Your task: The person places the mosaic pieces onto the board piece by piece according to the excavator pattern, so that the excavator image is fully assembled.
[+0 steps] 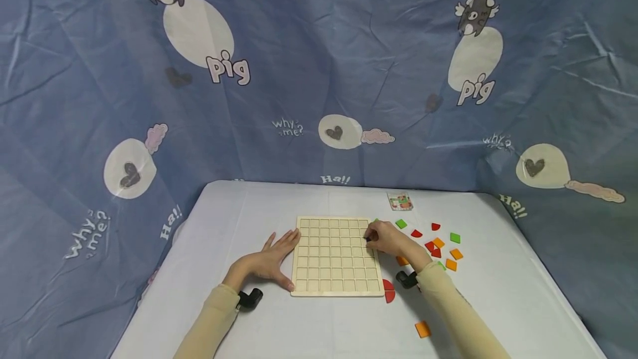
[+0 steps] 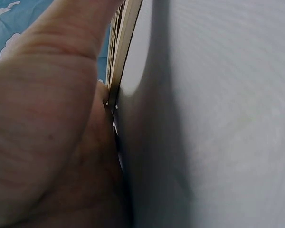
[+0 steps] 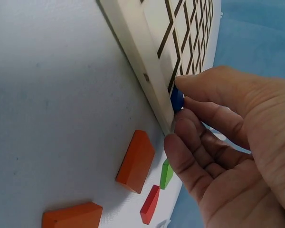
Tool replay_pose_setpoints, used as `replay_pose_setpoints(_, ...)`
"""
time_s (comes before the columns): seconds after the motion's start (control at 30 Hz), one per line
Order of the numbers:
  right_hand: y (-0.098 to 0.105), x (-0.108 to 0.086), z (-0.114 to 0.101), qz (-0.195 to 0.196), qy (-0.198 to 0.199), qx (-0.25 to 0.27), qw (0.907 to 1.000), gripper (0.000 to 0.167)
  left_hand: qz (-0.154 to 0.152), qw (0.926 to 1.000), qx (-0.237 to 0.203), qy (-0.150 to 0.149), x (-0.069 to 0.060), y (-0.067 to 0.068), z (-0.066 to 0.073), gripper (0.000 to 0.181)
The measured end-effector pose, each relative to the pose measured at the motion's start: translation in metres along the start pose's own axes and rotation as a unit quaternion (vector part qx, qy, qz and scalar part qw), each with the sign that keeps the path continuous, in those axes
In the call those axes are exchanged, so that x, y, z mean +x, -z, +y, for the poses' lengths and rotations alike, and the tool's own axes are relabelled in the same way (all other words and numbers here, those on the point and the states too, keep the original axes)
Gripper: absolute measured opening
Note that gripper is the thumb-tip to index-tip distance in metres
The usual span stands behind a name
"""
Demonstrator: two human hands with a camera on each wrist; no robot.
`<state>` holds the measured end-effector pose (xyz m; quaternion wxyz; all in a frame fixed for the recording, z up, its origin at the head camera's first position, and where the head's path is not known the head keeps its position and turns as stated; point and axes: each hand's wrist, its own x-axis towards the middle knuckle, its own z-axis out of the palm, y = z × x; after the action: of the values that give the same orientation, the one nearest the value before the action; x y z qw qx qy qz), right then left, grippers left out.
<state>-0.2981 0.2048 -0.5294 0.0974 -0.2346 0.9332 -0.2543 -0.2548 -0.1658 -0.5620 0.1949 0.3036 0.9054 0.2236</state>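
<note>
A pale wooden board (image 1: 336,295) with a grid of square cells lies flat on the table. Along its left edge rests my left hand (image 1: 271,262), fingers spread, fingertips at the upper part of the edge and thumb near the bottom left corner. At the right edge, my right hand (image 1: 391,239) pinches a small blue piece (image 3: 177,99) between thumb and fingers, against the board's rim; the fingers hide much of it, so its full shape cannot be told. In the left wrist view the thumb side of the left hand (image 2: 42,114) covers most of the board.
Right of the board lie loose flat pieces: several orange squares (image 1: 422,329), green ones (image 1: 455,237) and red rounded ones (image 1: 390,296). A small printed picture card (image 1: 400,201) lies near the table's back edge. Patterned blue cloth (image 1: 299,71) hangs behind the white table (image 1: 249,204).
</note>
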Motion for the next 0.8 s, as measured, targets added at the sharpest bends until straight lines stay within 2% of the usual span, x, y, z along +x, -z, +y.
replay_pose_setpoints(0.2,0.002,-0.002,0.002,0.002,0.002,0.016,0.9999,0.017,0.001,1.0,-0.007,-0.001,0.0,0.002,0.003,0.137)
replay_pose_setpoints(0.43,0.011,-0.017,0.014,0.019,-0.022,0.045,0.9986,0.01,0.006,0.9999,-0.005,-0.007,-0.002,0.001,0.005,0.136)
replay_pose_setpoints(0.63,0.02,-0.03,0.025,0.019,-0.046,0.027,0.9984,0.018,0.005,1.0,0.001,-0.004,-0.002,0.002,0.006,0.136)
replay_pose_setpoints(0.8,0.019,-0.037,0.03,0.003,-0.056,0.027,0.9981,0.027,0.007,1.0,-0.006,-0.001,-0.002,0.003,0.007,0.136)
